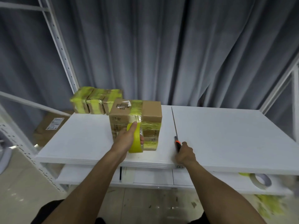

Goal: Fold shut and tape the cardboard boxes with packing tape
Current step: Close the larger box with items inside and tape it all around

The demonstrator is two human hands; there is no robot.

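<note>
Nearest us, our right hand (185,153) curls round the orange-and-black cutter handle (177,143) near the white table's (226,135) front edge. Our left hand (127,139) grips the yellow tape roll (136,143) against the brown cardboard box (152,113), which is folded shut and banded; the strip seems uncut. The tabletop to the right offers room. Beyond, three taped boxes (95,101) look finished.

Packing or stock room: slotted white racking (64,50) left of white table (226,135), taped cartons (95,101) on its far-left corner, grey curtain (161,46) behind.
</note>
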